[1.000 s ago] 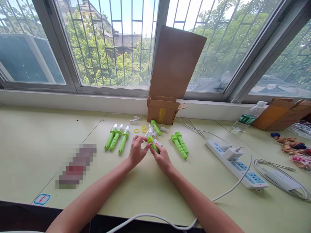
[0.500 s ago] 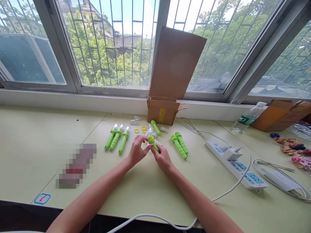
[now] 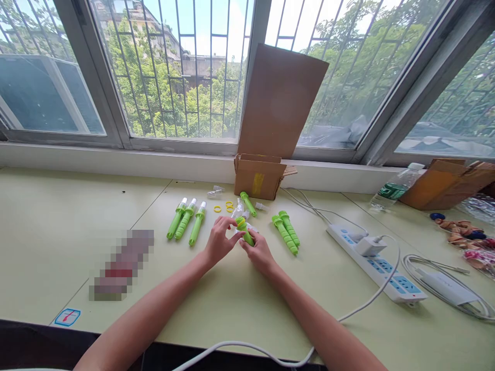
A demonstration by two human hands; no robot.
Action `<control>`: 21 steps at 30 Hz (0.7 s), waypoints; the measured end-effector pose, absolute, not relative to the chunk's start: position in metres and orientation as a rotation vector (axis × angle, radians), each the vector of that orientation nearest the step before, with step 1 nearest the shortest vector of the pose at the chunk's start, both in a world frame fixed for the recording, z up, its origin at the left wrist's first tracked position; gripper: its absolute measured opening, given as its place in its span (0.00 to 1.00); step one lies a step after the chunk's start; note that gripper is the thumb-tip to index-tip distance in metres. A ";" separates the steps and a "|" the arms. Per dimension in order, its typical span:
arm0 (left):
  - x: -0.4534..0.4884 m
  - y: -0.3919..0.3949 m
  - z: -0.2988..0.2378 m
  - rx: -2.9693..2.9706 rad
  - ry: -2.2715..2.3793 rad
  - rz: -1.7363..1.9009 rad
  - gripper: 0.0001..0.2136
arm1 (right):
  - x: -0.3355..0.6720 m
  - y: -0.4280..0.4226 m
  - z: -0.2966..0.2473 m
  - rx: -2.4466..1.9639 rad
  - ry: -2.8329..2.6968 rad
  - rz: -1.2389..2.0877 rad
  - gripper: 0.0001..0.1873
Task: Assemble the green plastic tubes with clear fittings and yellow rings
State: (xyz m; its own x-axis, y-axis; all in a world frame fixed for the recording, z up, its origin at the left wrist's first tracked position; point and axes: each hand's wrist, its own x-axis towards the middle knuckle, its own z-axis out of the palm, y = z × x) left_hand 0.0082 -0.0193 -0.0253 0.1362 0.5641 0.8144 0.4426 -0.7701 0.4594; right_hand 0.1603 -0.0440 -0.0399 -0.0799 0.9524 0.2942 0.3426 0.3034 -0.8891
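- One pale green table (image 3: 232,309) is spread with parts.
- At its back, a cardboard box (image 3: 257,178) is stood with a flap raised.
- By the left hand (image 3: 220,239), the collar end of the held green tube (image 3: 246,236) is pinched between thumb and forefinger.
- By the right hand (image 3: 260,253), the tube's lower body is gripped between thumb and fingers; how the hidden fingers are curled cannot be told.
- Three tipped tubes (image 3: 184,224) are laid to the left, two untipped tubes (image 3: 285,235) to the right.
- Clear tips (image 3: 237,207) are scattered beyond the hands.
- A yellow ring (image 3: 240,222) is seen at the held collar; its seating is judged to be in hand, and even pressing against a steady tube seems called for.
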 end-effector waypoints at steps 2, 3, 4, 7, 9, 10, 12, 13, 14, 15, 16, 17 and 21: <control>0.008 -0.019 -0.026 2.304 1.014 1.721 0.10 | 0.161 -0.044 -0.040 -1.206 -1.604 0.818 0.11; 0.008 -0.019 -0.026 2.312 1.015 1.723 0.10 | 0.161 -0.044 -0.040 -1.202 -1.597 0.840 0.11; 0.008 -0.018 -0.026 2.317 1.017 1.728 0.10 | 0.161 -0.045 -0.040 -1.195 -1.589 0.870 0.11; 0.008 -0.018 -0.026 2.326 1.026 1.738 0.11 | 0.161 -0.046 -0.039 -1.164 -1.560 0.995 0.09; 0.009 -0.019 -0.027 2.328 1.032 1.748 0.11 | 0.161 -0.047 -0.038 -1.142 -1.533 1.083 0.09; 0.009 -0.019 -0.027 2.330 1.034 1.754 0.11 | 0.161 -0.048 -0.037 -1.131 -1.520 1.123 0.08; 0.010 -0.019 -0.027 2.330 1.039 1.765 0.11 | 0.161 -0.049 -0.035 -1.114 -1.498 1.185 0.08; 0.010 -0.019 -0.027 2.329 1.042 1.768 0.11 | 0.161 -0.049 -0.035 -1.109 -1.491 1.205 0.08; 0.010 -0.019 -0.027 2.327 1.047 1.770 0.12 | 0.162 -0.049 -0.034 -1.106 -1.488 1.220 0.08; 0.011 -0.019 -0.028 2.323 1.052 1.771 0.12 | 0.162 -0.049 -0.033 -1.104 -1.489 1.232 0.08; 0.011 -0.019 -0.028 2.318 1.057 1.771 0.12 | 0.162 -0.049 -0.033 -1.105 -1.493 1.240 0.09; 0.011 -0.019 -0.028 2.314 1.060 1.771 0.12 | 0.162 -0.049 -0.033 -1.109 -1.494 1.243 0.09; 0.010 -0.023 -0.026 2.292 1.046 1.785 0.11 | 0.160 -0.050 -0.033 -1.149 -1.474 1.223 0.14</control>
